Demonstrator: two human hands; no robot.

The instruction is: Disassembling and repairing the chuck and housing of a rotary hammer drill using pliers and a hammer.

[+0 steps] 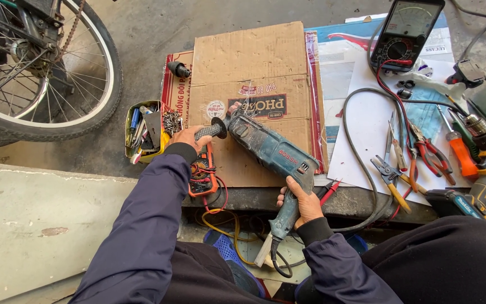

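Left hand (pixel 189 137) wrapped around black side handle of blue rotary hammer drill (pixel 271 152). Right hand (pixel 305 204) closed on rear grip, near trigger. Drill held tilted above flattened cardboard (pixel 254 62), nose toward left hand. Orange multimeter (pixel 202 174) just below left hand, leads tangled. Tin of small parts (pixel 142 132) left of left hand. Pliers (pixel 392 177) well right of right hand. Risk, judged: finger on trigger could spin chuck beside left hand; power cord (pixel 279 262) trailing under right hand could snag.
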